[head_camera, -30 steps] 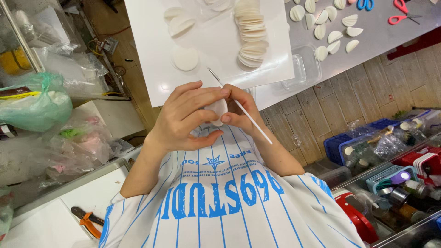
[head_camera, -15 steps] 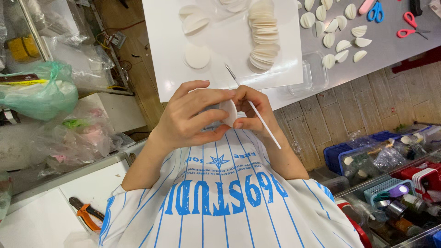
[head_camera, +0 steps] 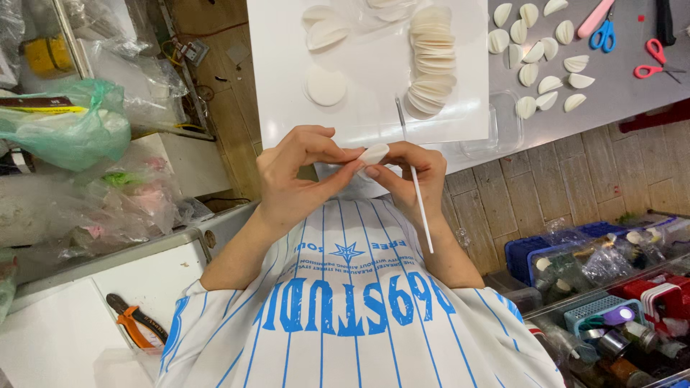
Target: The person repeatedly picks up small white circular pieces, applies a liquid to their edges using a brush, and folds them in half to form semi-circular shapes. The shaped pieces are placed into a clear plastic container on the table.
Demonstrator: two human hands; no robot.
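Two bare hands are seen from the head camera, raised together just above the lap and in front of a blue-striped white shirt (head_camera: 345, 309). A small white round pad (head_camera: 374, 153) is pinched between them: the left hand (head_camera: 298, 176) is curled, its thumb and forefinger pressed on the pad's left edge, while the right hand (head_camera: 413, 172) is closed on the other edge, with a thin white stick tool (head_camera: 420, 208) also trapped under its fingers and slanting down past the wrist. The pad is judged to be very light, soft and easily folded or creased, so a gentle fingertip hold at the rim, as is shown, seems suited; a hard squeeze would probably dent it. Its surface looks matte and not slippery, though this cannot be told for certain. Just beyond the hands, a white sheet (head_camera: 280, 86) is laid on the table, and on it a fanned stack of white discs (head_camera: 430, 61), a single flat disc (head_camera: 326, 88) and two folded ones near the top edge are seen. A thin metal tool (head_camera: 399, 115) lies just beside the stack. To the right, on the grey table (head_camera: 618, 93), folded half-round pieces (head_camera: 546, 68) are spread in rows, with blue scissors (head_camera: 604, 32) and red scissors (head_camera: 658, 61) near them. Orange-handled pliers (head_camera: 133, 327) rest on a white surface at lower left, and a green plastic bag (head_camera: 79, 133) sits well apart at the left.
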